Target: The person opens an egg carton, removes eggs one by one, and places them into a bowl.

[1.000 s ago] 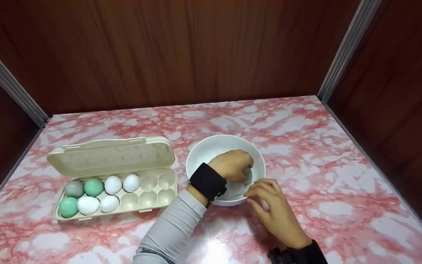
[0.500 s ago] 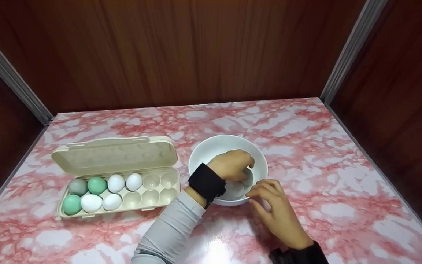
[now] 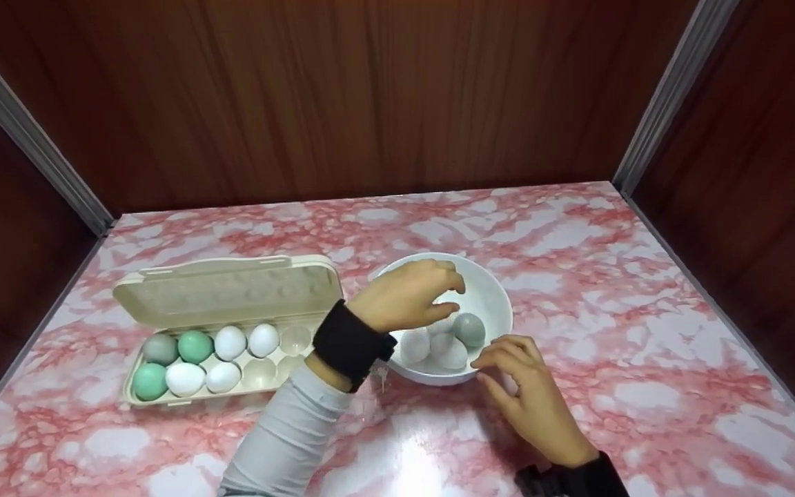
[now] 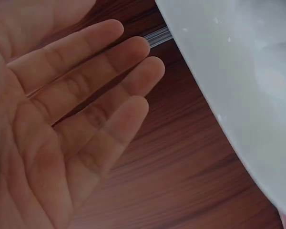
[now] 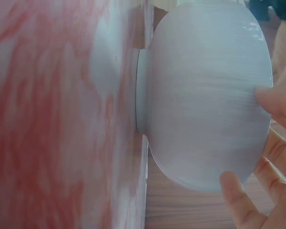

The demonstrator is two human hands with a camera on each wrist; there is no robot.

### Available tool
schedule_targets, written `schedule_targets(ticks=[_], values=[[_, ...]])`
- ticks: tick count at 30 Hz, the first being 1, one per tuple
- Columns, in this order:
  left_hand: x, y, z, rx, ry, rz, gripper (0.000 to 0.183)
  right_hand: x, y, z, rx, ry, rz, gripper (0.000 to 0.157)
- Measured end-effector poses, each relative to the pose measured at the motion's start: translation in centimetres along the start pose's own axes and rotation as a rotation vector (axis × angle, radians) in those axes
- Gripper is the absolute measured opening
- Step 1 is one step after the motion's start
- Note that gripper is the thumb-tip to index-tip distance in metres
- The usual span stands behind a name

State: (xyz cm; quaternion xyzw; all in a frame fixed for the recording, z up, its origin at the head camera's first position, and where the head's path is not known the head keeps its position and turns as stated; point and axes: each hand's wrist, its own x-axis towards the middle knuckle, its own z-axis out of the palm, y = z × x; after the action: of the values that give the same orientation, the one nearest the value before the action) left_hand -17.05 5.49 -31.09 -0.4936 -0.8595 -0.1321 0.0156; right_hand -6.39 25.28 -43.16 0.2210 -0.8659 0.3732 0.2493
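In the head view, my left hand (image 3: 404,293) hangs over the left side of a white bowl (image 3: 497,304), its fingers loosely bent and nothing held. The left wrist view shows the same palm bare, fingers (image 4: 90,81) spread beside the bowl wall (image 4: 214,81). Several white eggs (image 3: 449,351) and one grey-green egg (image 3: 469,330) lie in the bowl. My right hand (image 3: 532,393) holds the bowl's near right rim. From the right wrist, its thumb (image 5: 269,99) lies against the bowl's outer wall (image 5: 205,95), and some fingertips are hidden behind the rim.
To the left stands an egg carton (image 3: 197,395) with its lid (image 3: 232,293) raised. White eggs (image 3: 230,343), two green eggs (image 3: 194,346) and a grey egg (image 3: 161,349) fill its left part; bare cups (image 3: 259,373) show at right. Wooden panels (image 3: 370,96) enclose the marbled table (image 3: 577,241).
My left hand has let go of the grey-green egg in the bowl and lifted up and left, uncovering the eggs there. My right hand stays at the rim. The head view has shifted slightly left.
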Motion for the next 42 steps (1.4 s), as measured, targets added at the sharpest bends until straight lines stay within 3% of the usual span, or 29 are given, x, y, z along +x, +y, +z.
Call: schedule_targets(ticks=[4, 8, 18, 28, 36, 42], values=[[-1.5, 0.1, -1.1, -0.017, 0.056, 0.029, 0.020, -0.1, 0.0, 0.0, 0.003, 0.001, 0.014, 0.027], [-4.0, -0.3, -1.7, -0.008, 0.106, 0.010, 0.019, -0.2, 0.0, 0.3, 0.007, -0.005, 0.008, 0.027], [-10.2, -2.4, -1.7, -0.045, 0.245, -0.119, 0.018, -0.4, -0.1, 0.5, 0.005, -0.015, 0.017, 0.029], [-14.3, -4.2, -1.1, -0.062, 0.258, -0.272, 0.016, -0.3, -0.1, 0.4, -0.002, -0.006, 0.014, 0.029], [-17.7, -6.0, 0.1, -0.098, 0.219, -0.455, 0.022, -0.1, -0.1, 0.2, -0.008, -0.003, 0.007, 0.028], [-19.6, -7.7, 0.5, -0.146, 0.227, -0.602, 0.025, -0.1, -0.1, 0.1, 0.001, 0.011, -0.018, 0.028]])
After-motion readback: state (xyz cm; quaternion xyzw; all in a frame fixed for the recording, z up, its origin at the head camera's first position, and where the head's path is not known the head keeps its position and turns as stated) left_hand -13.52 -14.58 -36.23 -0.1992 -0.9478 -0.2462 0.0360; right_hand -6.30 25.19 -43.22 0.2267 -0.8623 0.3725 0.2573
